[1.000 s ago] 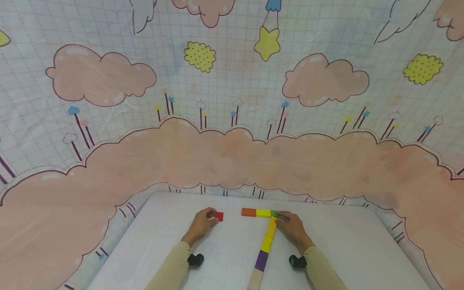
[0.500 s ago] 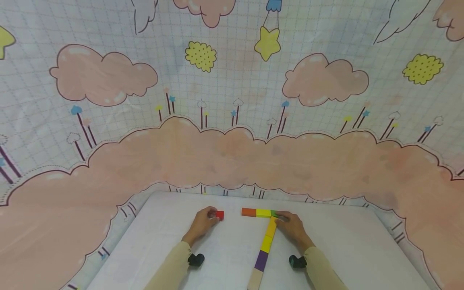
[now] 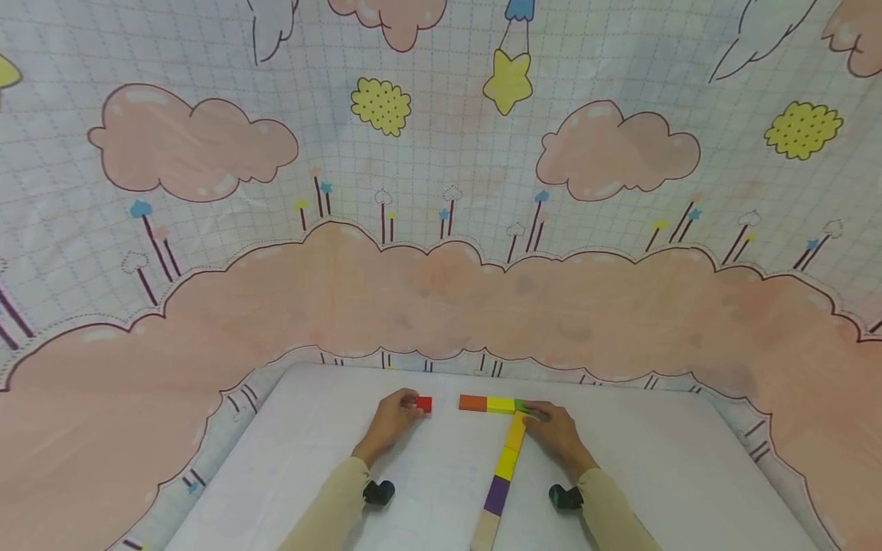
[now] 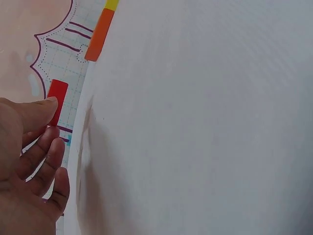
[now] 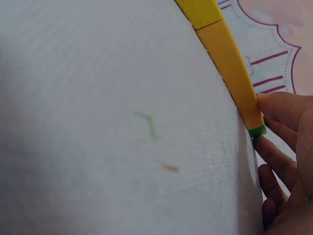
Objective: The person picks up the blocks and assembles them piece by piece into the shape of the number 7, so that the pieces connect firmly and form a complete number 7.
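Observation:
In the head view my left hand (image 3: 391,421) pinches a red wooden block (image 3: 424,405) between thumb and fingertips. The wrist view shows the thumb on the face of the red block (image 4: 59,100), the other fingers loosely bent. Right of it, with a gap, lies a row: an orange block (image 3: 472,403), a yellow block (image 3: 500,405) and a partly covered green block (image 3: 520,404). At that corner my right hand (image 3: 556,432) grips the green block, its thumb against an amber block (image 3: 515,431). In the right wrist view the green block's end (image 5: 257,131) shows between thumb and fingers.
From the corner a line of blocks runs toward me: amber, yellow (image 3: 506,463), purple (image 3: 497,495) and natural wood (image 3: 485,530). All lie on a white tabletop (image 3: 427,490). A printed cloth (image 3: 441,298) with clouds hangs behind the table's far edge.
My left hand has moved slightly right and away from me, bringing the red block closer to the orange one. The right hand and the block rows stay in place.

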Demonstrator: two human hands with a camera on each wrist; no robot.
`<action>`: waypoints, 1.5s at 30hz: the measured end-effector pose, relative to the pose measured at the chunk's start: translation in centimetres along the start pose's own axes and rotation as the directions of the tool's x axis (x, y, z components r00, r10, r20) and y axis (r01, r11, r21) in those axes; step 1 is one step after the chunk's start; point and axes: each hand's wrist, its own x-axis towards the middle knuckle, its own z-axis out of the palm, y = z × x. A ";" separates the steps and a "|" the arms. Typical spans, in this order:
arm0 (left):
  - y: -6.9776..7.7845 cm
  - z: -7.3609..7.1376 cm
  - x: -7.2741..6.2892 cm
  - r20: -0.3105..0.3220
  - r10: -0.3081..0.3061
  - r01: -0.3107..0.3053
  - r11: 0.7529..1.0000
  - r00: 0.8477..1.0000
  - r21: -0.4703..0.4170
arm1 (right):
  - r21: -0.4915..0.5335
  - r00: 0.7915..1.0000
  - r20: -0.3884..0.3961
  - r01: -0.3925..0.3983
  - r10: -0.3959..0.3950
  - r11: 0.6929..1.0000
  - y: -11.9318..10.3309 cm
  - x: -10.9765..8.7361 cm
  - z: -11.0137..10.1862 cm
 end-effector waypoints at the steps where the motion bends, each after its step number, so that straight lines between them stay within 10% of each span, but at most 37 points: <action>1: 0.2 0.1 0.0 0.000 -0.006 0.006 1.000 1.000 -0.002 | 0.003 1.000 0.000 0.000 0.000 1.000 -0.1 -0.1 0.0; 45: 2.0 4.0 2.1 -0.001 0.021 -0.021 0.999 1.000 -0.035 | 0.011 1.000 0.006 0.007 -0.007 1.000 0.0 0.2 -0.4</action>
